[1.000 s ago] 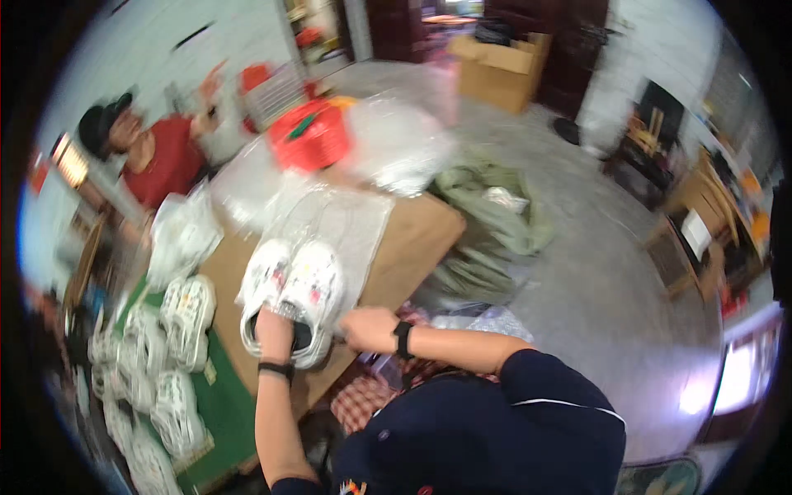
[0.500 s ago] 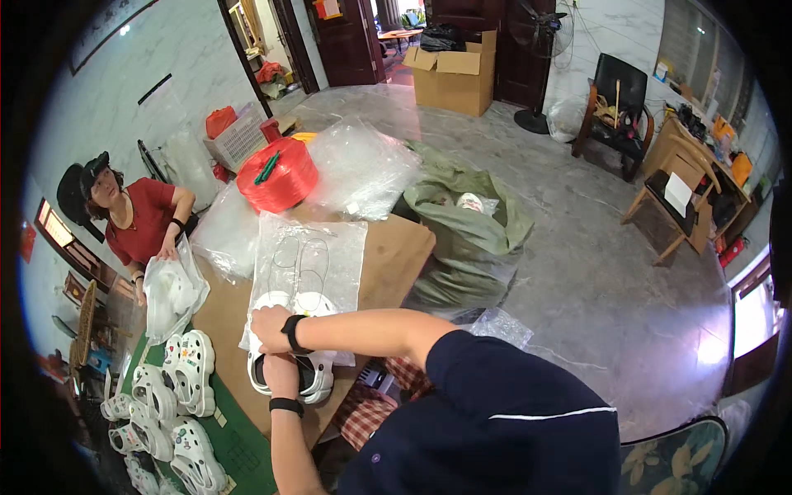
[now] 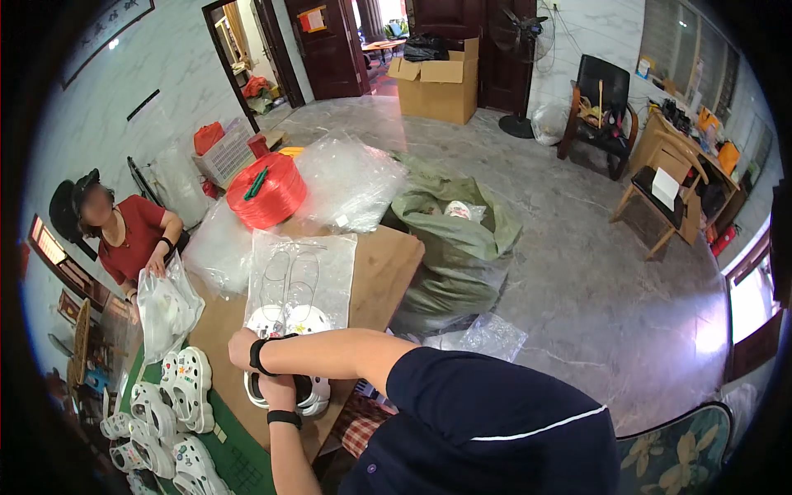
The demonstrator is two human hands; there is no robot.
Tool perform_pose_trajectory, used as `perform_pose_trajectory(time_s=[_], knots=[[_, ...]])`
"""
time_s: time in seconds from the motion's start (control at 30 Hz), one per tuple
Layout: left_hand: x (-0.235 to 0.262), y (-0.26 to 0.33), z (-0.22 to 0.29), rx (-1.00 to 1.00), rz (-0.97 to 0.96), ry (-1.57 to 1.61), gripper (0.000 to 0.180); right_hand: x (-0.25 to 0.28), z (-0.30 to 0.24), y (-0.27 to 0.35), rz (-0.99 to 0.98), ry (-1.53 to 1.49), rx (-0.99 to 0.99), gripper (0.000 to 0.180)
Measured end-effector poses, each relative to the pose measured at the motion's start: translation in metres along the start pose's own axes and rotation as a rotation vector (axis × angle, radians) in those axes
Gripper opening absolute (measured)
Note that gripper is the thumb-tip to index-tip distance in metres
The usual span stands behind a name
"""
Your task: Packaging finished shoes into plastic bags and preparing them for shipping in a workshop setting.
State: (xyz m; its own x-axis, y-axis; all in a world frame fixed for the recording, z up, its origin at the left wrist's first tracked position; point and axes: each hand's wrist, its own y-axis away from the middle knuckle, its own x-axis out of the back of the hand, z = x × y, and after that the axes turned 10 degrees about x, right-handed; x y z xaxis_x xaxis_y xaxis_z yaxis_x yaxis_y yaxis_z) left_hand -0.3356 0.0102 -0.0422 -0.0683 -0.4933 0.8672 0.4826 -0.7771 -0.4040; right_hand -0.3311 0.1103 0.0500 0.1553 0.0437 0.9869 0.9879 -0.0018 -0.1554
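A pair of white clogs (image 3: 316, 399) with dark insoles lies in front of me, toes pointing away. Small coloured charms dot the toe area. Under and beyond the toes is a clear plastic bag (image 3: 290, 276) printed with shoe outlines. My right hand (image 3: 244, 348) reaches across from the right and is curled at the left edge of the left clog; what its fingers hold is hidden. Below it, my left hand (image 3: 275, 388) lies over the opening of the left clog, its fingers covered by my right wrist. Both wrists wear black bands.
More white clogs (image 3: 191, 388) stand on a green mat (image 3: 235, 429) at the left. Beyond them a person in red handles a bagged pair (image 3: 167, 313). A red twine roll (image 3: 276, 198) and stacked clear bags (image 3: 351, 181) lie at the back. A green sack (image 3: 462, 264) stands right.
My right hand has moved left and slightly down, from over the clogs to the left clog's outer edge. My left hand has stayed at the clog's opening. The whole view has shifted slightly.
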Motion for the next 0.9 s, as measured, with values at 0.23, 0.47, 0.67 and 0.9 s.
perform_pose_trajectory(time_s=[0.23,0.47,0.67,0.9], knots=[[-0.016,-0.003,0.009,-0.069,-0.282,-0.252,0.036,-0.004,0.000,0.003,0.043,-0.019,0.124,0.015],[-0.066,0.002,-0.064,0.081,-0.228,0.342,0.038,0.007,-0.064,0.035,0.367,-0.430,0.054,0.013],[0.027,-0.043,0.034,0.076,-0.196,-0.018,0.019,0.035,0.027,0.161,0.766,-0.351,0.160,0.032],[0.066,-0.037,0.058,0.235,0.038,-0.069,0.018,-0.007,0.028,0.222,0.678,-0.415,-0.140,0.035]])
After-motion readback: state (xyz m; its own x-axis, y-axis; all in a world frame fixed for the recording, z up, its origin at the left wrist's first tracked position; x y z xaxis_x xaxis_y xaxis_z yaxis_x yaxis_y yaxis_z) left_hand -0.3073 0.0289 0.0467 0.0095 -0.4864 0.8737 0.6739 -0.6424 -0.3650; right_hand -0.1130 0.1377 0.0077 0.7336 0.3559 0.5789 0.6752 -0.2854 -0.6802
